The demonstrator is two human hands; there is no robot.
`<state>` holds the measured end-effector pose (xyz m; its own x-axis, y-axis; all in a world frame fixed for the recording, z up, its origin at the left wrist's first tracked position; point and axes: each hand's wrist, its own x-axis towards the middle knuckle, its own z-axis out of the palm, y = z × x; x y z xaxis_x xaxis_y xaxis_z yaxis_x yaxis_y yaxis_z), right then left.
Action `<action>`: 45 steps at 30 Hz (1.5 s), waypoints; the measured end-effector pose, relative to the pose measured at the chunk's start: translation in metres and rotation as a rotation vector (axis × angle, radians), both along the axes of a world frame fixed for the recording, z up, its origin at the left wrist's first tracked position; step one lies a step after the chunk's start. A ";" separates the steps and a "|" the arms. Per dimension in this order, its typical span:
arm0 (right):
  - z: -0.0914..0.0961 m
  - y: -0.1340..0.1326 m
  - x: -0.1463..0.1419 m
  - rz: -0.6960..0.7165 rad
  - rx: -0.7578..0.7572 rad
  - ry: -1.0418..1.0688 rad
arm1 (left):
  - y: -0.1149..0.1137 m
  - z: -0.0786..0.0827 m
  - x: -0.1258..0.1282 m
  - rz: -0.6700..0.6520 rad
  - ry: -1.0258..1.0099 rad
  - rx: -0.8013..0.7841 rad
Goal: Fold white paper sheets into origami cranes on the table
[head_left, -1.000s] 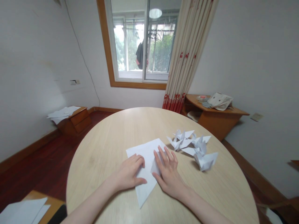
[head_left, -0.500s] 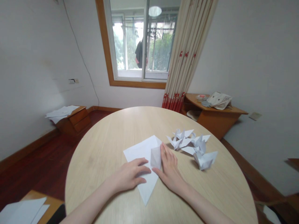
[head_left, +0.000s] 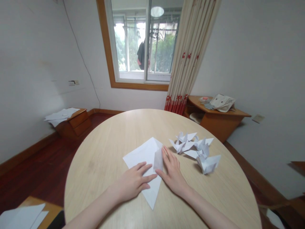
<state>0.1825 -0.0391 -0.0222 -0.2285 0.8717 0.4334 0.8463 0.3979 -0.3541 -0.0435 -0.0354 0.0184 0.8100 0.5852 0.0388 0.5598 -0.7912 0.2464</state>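
A white sheet of paper lies on the round light-wood table, with its right edge folded up into a small standing flap. My left hand rests flat on the sheet, fingers stretched toward the flap. My right hand lies on the table beside the flap, fingers together and straight, its edge against the raised paper. Neither hand holds anything. To the right of my right hand sit several folded white paper cranes.
A low wooden cabinet with papers on top stands at the left wall. A corner shelf with a bag stands at the right, by a curtain. More white sheets lie at the bottom left.
The sheet has shifted and turned a little to the left. Its right edge has been lifted into a flap. My left fingers have uncurled and now lie straight; my right hand slid off the paper.
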 end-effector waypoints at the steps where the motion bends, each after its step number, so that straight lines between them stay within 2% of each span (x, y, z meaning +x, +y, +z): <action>1: 0.000 0.000 0.001 0.017 0.004 0.006 | 0.000 0.000 0.000 0.002 0.007 0.006; 8: 0.004 0.001 0.008 0.077 -0.012 -0.014 | 0.000 0.000 0.001 0.012 0.025 -0.009; 21: 0.003 0.003 0.010 0.060 0.007 -0.053 | 0.000 0.008 0.003 0.024 0.003 -0.082; 30: 0.006 0.003 0.010 0.046 0.003 -0.093 | -0.001 0.013 0.002 0.018 0.016 0.024; 40: 0.004 0.006 0.015 0.038 0.029 -0.173 | 0.004 0.014 -0.001 0.053 -0.015 0.068; 45: 0.012 0.004 0.013 0.052 0.083 -0.196 | 0.004 0.013 -0.001 0.065 -0.013 0.092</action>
<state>0.1954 -0.0348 -0.0100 -0.3587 0.8199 0.4463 0.8735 0.4634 -0.1493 -0.0440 -0.0313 0.0316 0.7694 0.6301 0.1047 0.6080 -0.7728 0.1822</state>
